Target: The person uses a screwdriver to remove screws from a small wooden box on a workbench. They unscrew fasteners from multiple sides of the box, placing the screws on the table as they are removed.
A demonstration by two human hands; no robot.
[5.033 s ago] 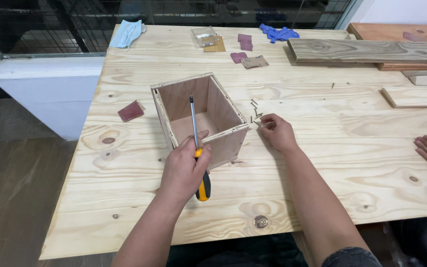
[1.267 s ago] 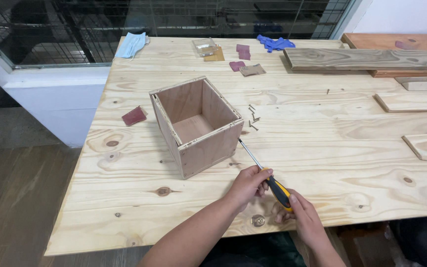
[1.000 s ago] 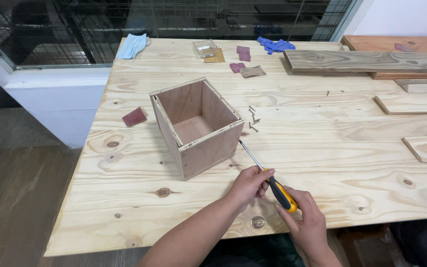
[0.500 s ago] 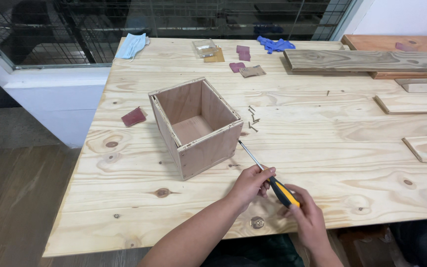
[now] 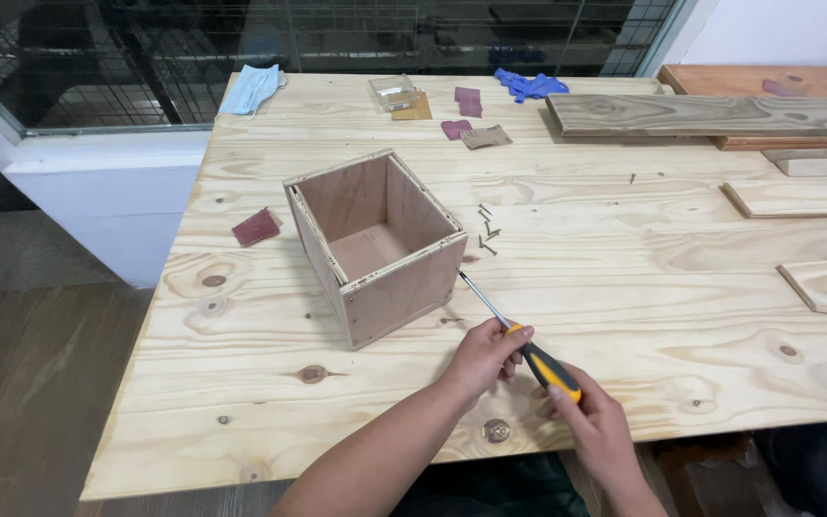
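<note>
Wood: pale pine worktop (image 5: 624, 287), with a small open plywood box (image 5: 375, 244) standing upright near the middle.
Tool: screwdriver (image 5: 519, 337) with a black and orange handle and a thin metal shaft, tip close to the box's right bottom corner, maybe touching.
Right hand (image 5: 597, 433): grip wrapped tight round the back of the handle, likely to push and turn.
Left hand (image 5: 483, 356): grip pinching the front of the handle where the shaft starts, likely to keep the tip steady.
Tilt: tool slanted low, tip up and to the left, handle back toward the body.
Screws (image 5: 486, 230): small heap lying loose just right of the box, easy to reach.
Sandpaper (image 5: 257, 227): dark red bit left of the box.
Far edge: blue face mask (image 5: 251, 88), blue glove (image 5: 526, 84), more sandpaper bits.
Right side: wood planks (image 5: 720, 113) lying flat, well away from the hands.
</note>
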